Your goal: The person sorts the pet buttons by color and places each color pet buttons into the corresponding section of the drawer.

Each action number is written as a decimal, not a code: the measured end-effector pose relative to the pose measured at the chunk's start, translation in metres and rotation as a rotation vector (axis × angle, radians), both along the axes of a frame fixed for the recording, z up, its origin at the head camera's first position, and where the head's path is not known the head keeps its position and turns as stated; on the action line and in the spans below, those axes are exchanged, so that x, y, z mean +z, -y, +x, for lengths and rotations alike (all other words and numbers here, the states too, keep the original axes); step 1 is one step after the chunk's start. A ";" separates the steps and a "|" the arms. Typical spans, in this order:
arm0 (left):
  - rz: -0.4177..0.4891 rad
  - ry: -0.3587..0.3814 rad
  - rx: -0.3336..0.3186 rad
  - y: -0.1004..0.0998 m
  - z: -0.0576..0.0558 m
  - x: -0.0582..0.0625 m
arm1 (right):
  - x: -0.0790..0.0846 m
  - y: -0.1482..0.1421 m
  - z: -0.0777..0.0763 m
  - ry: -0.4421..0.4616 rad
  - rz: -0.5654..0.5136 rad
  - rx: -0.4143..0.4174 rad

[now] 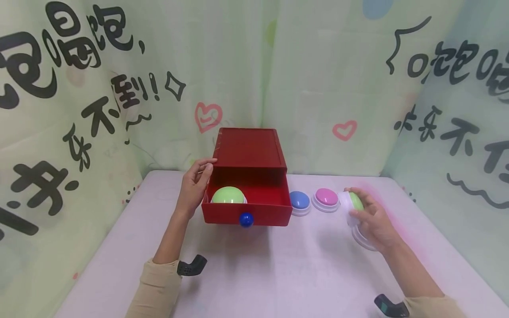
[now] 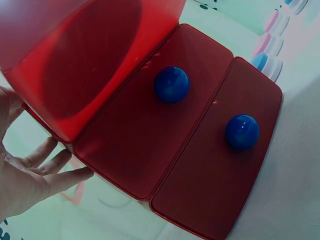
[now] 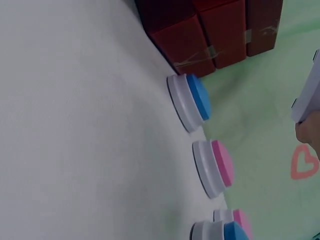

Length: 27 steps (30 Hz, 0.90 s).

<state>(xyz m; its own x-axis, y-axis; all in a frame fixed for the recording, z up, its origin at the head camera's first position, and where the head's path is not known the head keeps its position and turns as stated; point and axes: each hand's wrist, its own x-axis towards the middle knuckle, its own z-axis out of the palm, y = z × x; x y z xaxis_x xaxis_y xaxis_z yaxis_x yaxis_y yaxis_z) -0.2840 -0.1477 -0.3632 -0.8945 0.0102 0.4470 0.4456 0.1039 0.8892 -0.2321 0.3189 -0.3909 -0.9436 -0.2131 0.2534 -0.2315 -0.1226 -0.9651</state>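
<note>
A red drawer cabinet (image 1: 250,148) has its top drawer (image 1: 246,213) pulled out, and a green push button (image 1: 228,195) lies inside at the left. My left hand (image 1: 195,187) rests against the cabinet's left side, its fingers fairly straight in the left wrist view. On the right, my right hand (image 1: 371,218) grips a second green push button (image 1: 356,201) by its white body, tilted and held above the table. Only the white base (image 3: 311,92) of that button and a bit of the hand (image 3: 310,132) show in the right wrist view.
Right of the cabinet stand a blue push button (image 1: 300,201) and a pink push button (image 1: 326,198). Another white button base (image 1: 363,238) is partly hidden beneath my right hand. Lower drawers carry blue knobs (image 2: 242,131). Printed curtains (image 1: 318,88) enclose the table (image 1: 310,274).
</note>
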 end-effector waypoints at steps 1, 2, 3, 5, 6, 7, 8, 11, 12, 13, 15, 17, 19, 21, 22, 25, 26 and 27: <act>0.000 0.000 0.001 0.000 0.000 0.000 | 0.001 0.002 0.000 -0.005 -0.025 0.008; 0.001 0.000 0.001 0.000 0.000 0.000 | 0.003 0.004 0.001 -0.012 -0.052 0.015; 0.001 0.000 0.002 -0.001 0.000 0.000 | 0.004 0.007 0.001 -0.020 -0.074 0.015; 0.001 0.001 0.005 -0.001 0.000 0.000 | 0.008 0.013 0.002 -0.040 -0.107 0.017; 0.000 0.001 0.006 -0.001 0.000 0.000 | 0.010 0.017 0.002 -0.050 -0.116 0.012; -0.001 0.002 0.007 0.000 0.000 0.000 | 0.012 0.021 0.003 -0.057 -0.121 -0.003; -0.002 0.002 0.007 0.000 0.000 0.000 | 0.014 0.024 0.004 -0.064 -0.120 -0.023; -0.004 0.000 0.007 0.000 -0.001 -0.001 | 0.020 0.035 0.009 -0.084 -0.059 -0.122; -0.005 -0.001 0.005 0.000 -0.001 -0.001 | 0.022 0.039 0.010 -0.095 -0.020 -0.166; -0.003 -0.002 0.004 -0.001 -0.001 -0.001 | 0.023 0.042 0.012 -0.107 0.020 -0.211; 0.002 -0.004 0.002 -0.001 -0.001 -0.001 | 0.026 0.048 0.015 -0.129 0.085 -0.289; 0.005 -0.002 0.001 -0.001 -0.001 0.000 | 0.028 0.054 0.017 -0.161 0.139 -0.355; 0.007 0.000 0.000 -0.001 0.000 0.000 | 0.031 0.059 0.019 -0.198 0.180 -0.403; 0.008 0.000 -0.001 -0.001 0.000 0.000 | 0.034 0.063 0.021 -0.235 0.206 -0.434; 0.009 0.001 -0.001 -0.001 0.000 0.000 | 0.035 0.065 0.021 -0.253 0.216 -0.448; 0.012 0.001 0.000 -0.002 0.001 0.000 | 0.038 0.071 0.022 -0.295 0.215 -0.469; 0.013 0.000 0.000 -0.002 0.001 0.000 | 0.038 0.073 0.023 -0.307 0.204 -0.473; 0.014 -0.001 0.001 -0.002 0.001 0.000 | 0.039 0.075 0.023 -0.320 0.190 -0.480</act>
